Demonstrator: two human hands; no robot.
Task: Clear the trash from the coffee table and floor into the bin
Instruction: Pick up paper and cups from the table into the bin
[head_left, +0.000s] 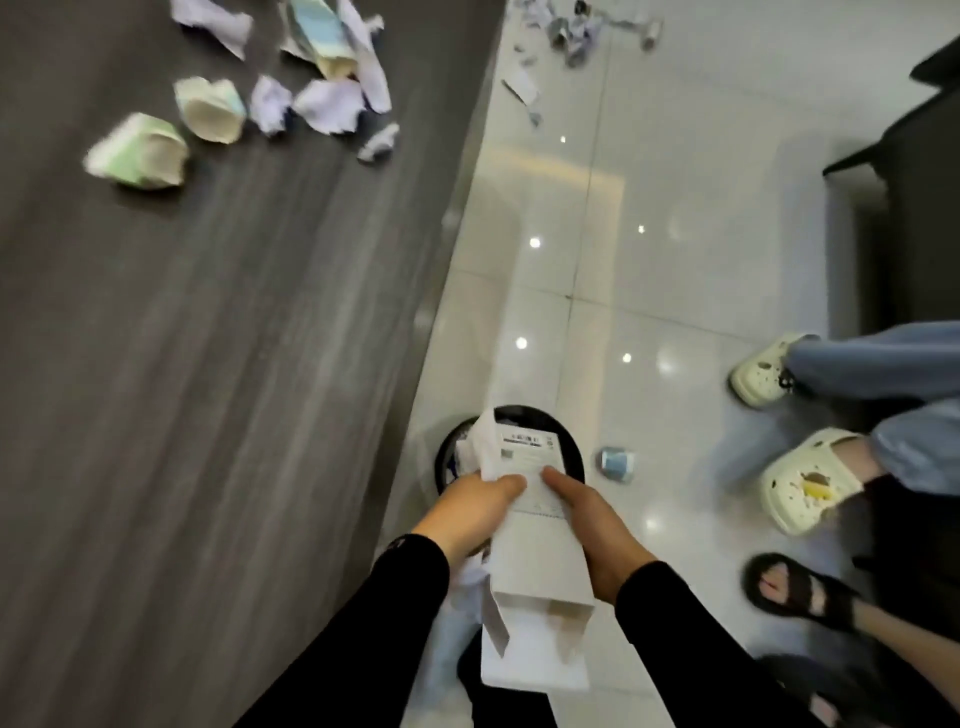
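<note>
Both my hands grip a white paper packet (530, 561) with printed labels, held over the round black bin (571, 441) on the floor beside the table. My left hand (470, 506) clasps its left edge together with some crumpled paper, and my right hand (587, 519) clasps its right edge. On the dark wood-grain coffee table (208, 389), several crumpled papers and crushed paper cups (208, 106) lie at the far end. More scraps (566, 31) litter the floor far ahead. A small blue cup (617, 463) lies on the tiles right of the bin.
Glossy white tiles (597, 260) stretch ahead between the table and dark furniture (909, 182) at the right. A seated person's feet in cream clogs (800, 478) and another foot in a black sandal (795, 592) are close at the right.
</note>
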